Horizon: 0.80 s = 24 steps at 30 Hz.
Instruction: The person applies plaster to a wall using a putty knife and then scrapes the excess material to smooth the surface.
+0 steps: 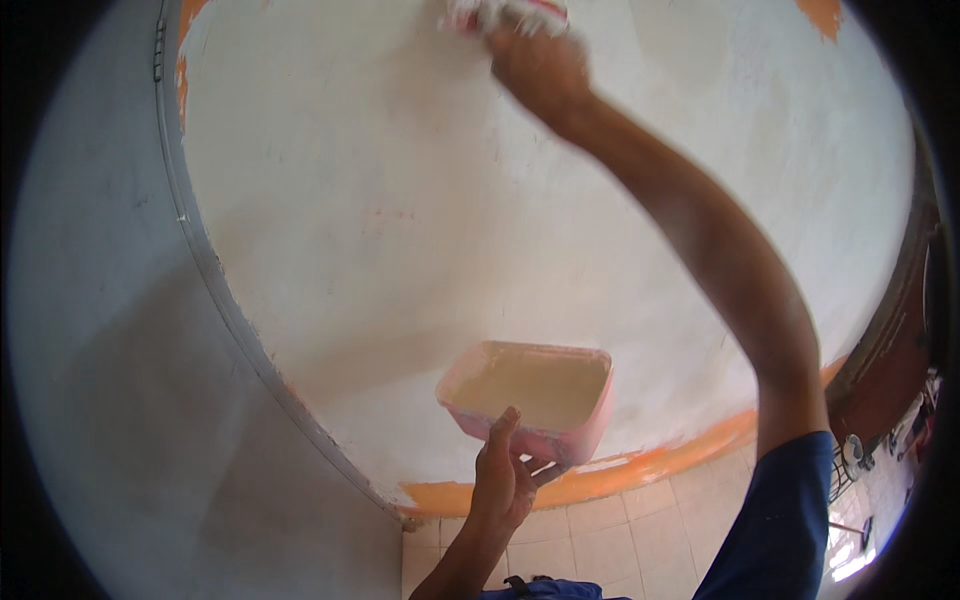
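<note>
My left hand (505,487) grips a pink rectangular plastic tub (575,440) from below, thumb over its near rim. Off-white paint (530,385) lies inside the tub, which is held in front of the lower wall. High up, my right hand (543,65) is closed around a paint-smeared red and white paintbrush (505,15) at the wall (340,220). Motion blurs the brush, and the picture's top edge cuts it off. Pale paint covers most of this wall, with orange patches (822,15) showing near its edges.
A grey wall (110,300) meets the painted wall at the left, where a thin conduit (172,160) runs down the corner. An orange strip (480,497) borders the tiled floor (600,530). A wire-frame object (845,465) and clutter stand at the right.
</note>
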Each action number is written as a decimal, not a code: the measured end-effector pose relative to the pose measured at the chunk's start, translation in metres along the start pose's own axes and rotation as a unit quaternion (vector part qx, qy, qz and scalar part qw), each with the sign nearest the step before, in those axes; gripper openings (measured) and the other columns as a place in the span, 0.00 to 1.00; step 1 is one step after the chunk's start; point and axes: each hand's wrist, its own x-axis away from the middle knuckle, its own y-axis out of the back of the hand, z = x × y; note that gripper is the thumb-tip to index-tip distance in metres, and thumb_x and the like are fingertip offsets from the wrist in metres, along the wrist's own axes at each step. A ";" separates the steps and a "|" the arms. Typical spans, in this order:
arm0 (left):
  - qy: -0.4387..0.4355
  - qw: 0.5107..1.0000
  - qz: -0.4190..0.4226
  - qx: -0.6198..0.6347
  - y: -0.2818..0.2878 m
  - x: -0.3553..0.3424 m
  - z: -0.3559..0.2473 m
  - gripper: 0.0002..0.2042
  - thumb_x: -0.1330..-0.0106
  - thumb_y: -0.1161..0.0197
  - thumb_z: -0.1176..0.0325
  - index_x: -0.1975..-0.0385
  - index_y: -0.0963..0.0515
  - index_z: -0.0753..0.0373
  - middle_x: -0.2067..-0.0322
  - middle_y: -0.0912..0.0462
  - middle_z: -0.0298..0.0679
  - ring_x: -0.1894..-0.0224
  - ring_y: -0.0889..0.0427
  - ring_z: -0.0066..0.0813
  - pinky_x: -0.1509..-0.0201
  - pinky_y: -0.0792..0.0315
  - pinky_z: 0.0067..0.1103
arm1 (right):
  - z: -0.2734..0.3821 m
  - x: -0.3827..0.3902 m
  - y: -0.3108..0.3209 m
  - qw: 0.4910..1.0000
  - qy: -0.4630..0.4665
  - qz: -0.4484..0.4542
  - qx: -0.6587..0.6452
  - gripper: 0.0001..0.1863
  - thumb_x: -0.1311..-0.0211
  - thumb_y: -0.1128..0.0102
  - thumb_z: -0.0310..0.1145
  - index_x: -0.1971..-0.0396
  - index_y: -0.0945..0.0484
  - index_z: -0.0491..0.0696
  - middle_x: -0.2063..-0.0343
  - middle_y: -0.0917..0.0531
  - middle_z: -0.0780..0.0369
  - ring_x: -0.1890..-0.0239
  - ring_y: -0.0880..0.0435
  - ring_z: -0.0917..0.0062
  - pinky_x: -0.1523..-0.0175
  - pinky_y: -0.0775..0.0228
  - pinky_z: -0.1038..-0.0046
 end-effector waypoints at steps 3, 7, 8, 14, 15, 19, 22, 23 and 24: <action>0.010 1.000 -0.012 -0.011 0.007 -0.003 0.010 0.22 0.39 0.50 0.50 0.67 0.29 0.68 0.77 0.28 0.43 0.61 0.25 0.41 0.54 0.29 0.43 | 0.004 0.041 -0.066 0.971 0.109 -0.205 0.055 0.16 0.51 0.50 0.28 0.61 0.25 0.39 0.52 0.28 0.51 0.56 0.25 0.54 0.76 0.24 0.63; -0.004 0.999 -0.052 -0.015 0.030 -0.005 0.017 0.22 0.39 0.50 0.50 0.65 0.30 0.68 0.76 0.27 0.43 0.60 0.26 0.42 0.54 0.29 0.43 | 0.044 0.114 -0.080 0.985 0.141 -0.099 -0.028 0.19 0.57 0.47 0.28 0.63 0.24 0.33 0.50 0.32 0.44 0.53 0.31 0.42 0.66 0.23 0.59; -0.003 0.998 -0.059 -0.021 0.040 -0.007 0.020 0.22 0.40 0.50 0.50 0.65 0.30 0.68 0.75 0.27 0.43 0.60 0.26 0.42 0.53 0.30 0.44 | 0.056 0.133 -0.077 0.985 0.119 -0.096 -0.077 0.20 0.60 0.46 0.28 0.64 0.24 0.33 0.51 0.31 0.44 0.55 0.30 0.42 0.61 0.24 0.57; 0.012 0.996 -0.084 -0.004 0.069 -0.005 0.023 0.27 0.42 0.45 0.55 0.49 0.42 0.67 0.57 0.32 0.49 0.54 0.27 0.46 0.52 0.29 0.43 | 0.056 0.164 -0.044 0.964 0.228 -0.139 0.002 0.20 0.56 0.47 0.30 0.63 0.25 0.32 0.64 0.24 0.43 0.64 0.21 0.53 0.64 0.24 0.59; 0.009 0.997 -0.075 0.002 0.072 -0.005 0.023 0.27 0.42 0.45 0.56 0.49 0.43 0.67 0.57 0.32 0.49 0.54 0.27 0.46 0.52 0.29 0.43 | 0.049 0.151 -0.035 0.963 0.201 -0.180 -0.013 0.19 0.56 0.47 0.29 0.63 0.24 0.34 0.63 0.23 0.46 0.64 0.20 0.59 0.66 0.23 0.62; 0.009 0.999 -0.047 0.017 0.088 -0.011 0.032 0.26 0.41 0.46 0.57 0.48 0.43 0.67 0.56 0.32 0.49 0.55 0.27 0.46 0.52 0.28 0.44 | -0.019 0.059 -0.005 0.978 0.089 -0.189 -0.007 0.10 0.47 0.51 0.32 0.65 0.26 0.48 0.62 0.23 0.56 0.63 0.21 0.65 0.77 0.26 0.66; 0.006 0.999 -0.046 0.018 0.088 -0.010 0.034 0.26 0.41 0.46 0.57 0.49 0.43 0.67 0.56 0.31 0.48 0.55 0.26 0.45 0.53 0.28 0.43 | -0.065 0.016 -0.022 0.994 0.014 -0.089 0.061 0.14 0.51 0.51 0.27 0.62 0.26 0.50 0.74 0.20 0.60 0.74 0.19 0.66 0.75 0.27 0.63; 0.000 0.999 -0.049 0.020 0.088 -0.010 0.034 0.26 0.42 0.45 0.56 0.49 0.42 0.66 0.56 0.31 0.48 0.55 0.26 0.45 0.53 0.28 0.43 | -0.055 0.024 -0.013 0.992 0.003 -0.092 0.084 0.13 0.50 0.51 0.27 0.63 0.26 0.49 0.72 0.20 0.60 0.71 0.19 0.67 0.75 0.27 0.64; 0.001 0.999 -0.051 0.020 0.090 -0.010 0.035 0.26 0.42 0.45 0.56 0.49 0.42 0.66 0.57 0.31 0.48 0.55 0.26 0.44 0.53 0.28 0.43 | -0.042 0.037 -0.021 0.989 0.020 -0.127 0.074 0.14 0.50 0.51 0.28 0.61 0.26 0.49 0.69 0.20 0.60 0.67 0.19 0.68 0.74 0.26 0.64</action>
